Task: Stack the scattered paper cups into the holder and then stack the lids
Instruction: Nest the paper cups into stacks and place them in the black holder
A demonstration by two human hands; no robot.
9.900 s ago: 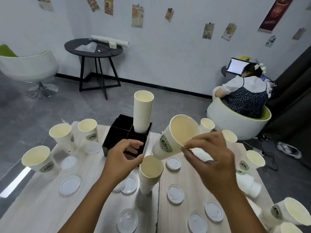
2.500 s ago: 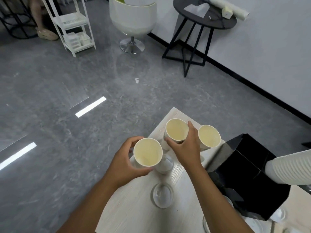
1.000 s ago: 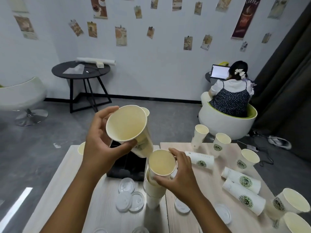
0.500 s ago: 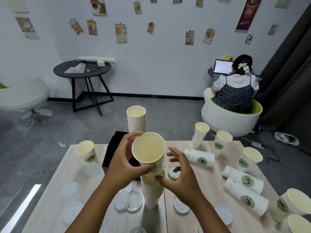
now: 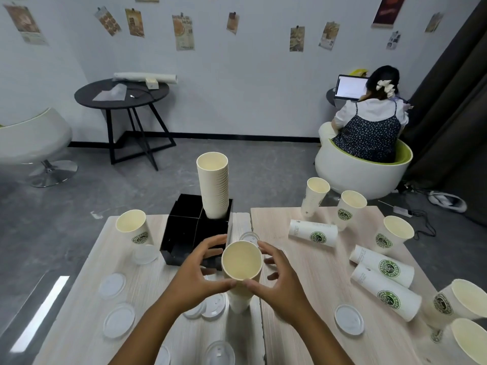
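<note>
Both hands' grip has lowered round the cup stack (image 5: 241, 272), holder (image 5: 195, 230) just behind.

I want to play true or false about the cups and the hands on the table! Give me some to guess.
1. Both hands touch the short cup stack on the table. True.
2. The tall cup stack stands in the black holder. True.
3. Every loose cup stands upright. False: three cups on the right, such as the lying cup, are on their sides.
4. The left hand holds a lid. False: its thumb and fingers touch only the short cup stack.
5. The right hand rests flat on the table. False: it is at the short cup stack.
</note>
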